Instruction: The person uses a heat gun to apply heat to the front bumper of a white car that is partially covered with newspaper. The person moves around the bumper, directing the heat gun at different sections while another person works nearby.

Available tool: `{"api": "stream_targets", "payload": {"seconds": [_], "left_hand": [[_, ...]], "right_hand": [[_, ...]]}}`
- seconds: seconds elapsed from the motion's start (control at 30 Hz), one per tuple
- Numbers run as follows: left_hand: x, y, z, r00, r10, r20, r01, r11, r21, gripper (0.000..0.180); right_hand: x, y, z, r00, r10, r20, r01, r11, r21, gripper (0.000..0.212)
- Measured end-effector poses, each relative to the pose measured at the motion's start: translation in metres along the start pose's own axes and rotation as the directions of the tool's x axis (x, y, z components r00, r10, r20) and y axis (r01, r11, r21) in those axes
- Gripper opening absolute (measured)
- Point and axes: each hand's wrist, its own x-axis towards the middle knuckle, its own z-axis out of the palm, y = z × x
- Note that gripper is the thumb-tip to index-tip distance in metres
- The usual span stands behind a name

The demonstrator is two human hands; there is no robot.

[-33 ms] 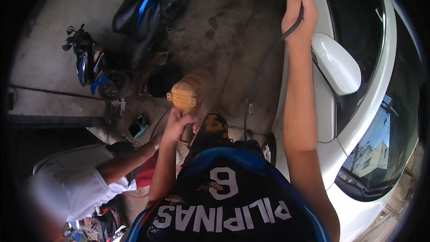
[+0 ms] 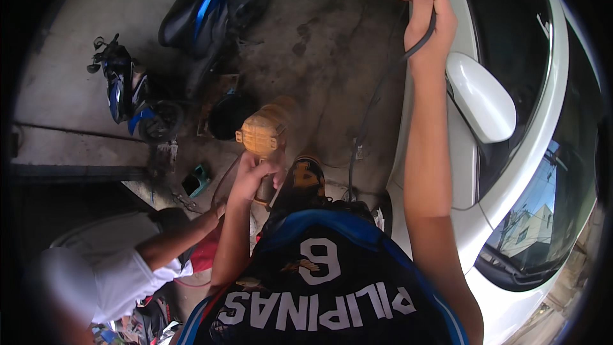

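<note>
Low and left of centre, my left hand (image 2: 251,177) is wrapped round the handle of a yellow pistol-grip power tool (image 2: 260,135). The tool's bulky rear faces up, and its body points away toward the floor. At the upper right my right arm is stretched along the car, and my right hand (image 2: 429,22) is raised with its fingers bent. A black cable (image 2: 419,46) crosses that wrist and runs up into the grip behind the thumb. From there it hangs down to the floor near my feet.
A white car (image 2: 424,179) with its side mirror (image 2: 483,99) stands close on my right. Two motorbikes (image 2: 128,89) are at the left, near a black tub (image 2: 231,115). A co-worker in a white shirt (image 2: 124,281) bends close to my left arm. A green container (image 2: 196,182) lies nearby.
</note>
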Motion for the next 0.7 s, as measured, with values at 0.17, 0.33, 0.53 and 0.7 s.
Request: {"api": "stream_targets", "payload": {"seconds": [0.17,0.33,0.53,0.7], "left_hand": [[0.119,0.002,-0.001,0.998,0.023,-0.063,-0.019,0.998,0.061,0.035],[0.256,0.016,-0.037,0.999,-0.015,0.037,0.013,0.998,0.053,0.055],[0.405,0.076,-0.074,0.993,-0.068,0.098,0.069,0.998,-0.009,0.038],[0.494,0.140,-0.098,0.994,-0.106,0.032,0.108,0.993,-0.040,0.036]], "right_hand": [[0.039,0.110,0.006,0.999,0.043,-0.021,-0.044,0.998,-0.034,0.038],[0.091,0.243,0.011,0.993,0.036,-0.113,-0.055,0.983,-0.173,0.034],[0.147,0.350,0.031,0.967,0.153,-0.204,-0.227,0.883,-0.412,0.038],[0.193,0.395,0.045,0.959,0.174,-0.224,-0.269,0.810,-0.522,0.036]]}}
